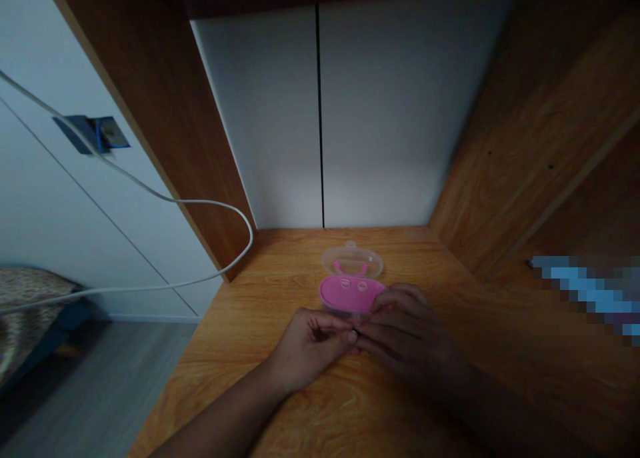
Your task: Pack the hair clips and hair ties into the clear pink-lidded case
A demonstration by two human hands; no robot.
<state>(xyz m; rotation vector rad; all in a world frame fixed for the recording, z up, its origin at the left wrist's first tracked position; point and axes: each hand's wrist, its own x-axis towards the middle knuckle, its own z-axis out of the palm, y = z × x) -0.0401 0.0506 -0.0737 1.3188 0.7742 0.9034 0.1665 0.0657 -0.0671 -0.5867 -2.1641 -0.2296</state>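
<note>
An oval box with a pink inner tray (pixel 345 293) stands on the wooden desk, just beyond my hands. Its clear lid (pixel 373 257), which has a pink handle (pixel 350 270), is open towards the back. Two small pale loop-shaped items (pixel 363 286) lie on the pink surface, too small to name. In front of the box, my left hand (pixel 310 348) pinches with thumb and forefinger. My right hand (pixel 410 325) meets it fingertip to fingertip, its upper fingers over the box's right end. Whatever is between the fingertips is tiny and mostly hidden.
The wooden desk top (pixel 240 351) runs up to white back panels (pixel 375 125) between wooden side walls. A white cable (pixel 210 202) loops in from the left past the desk's edge. At far left are a wall socket (pixel 95 135) and a patterned cloth (pixel 30 311).
</note>
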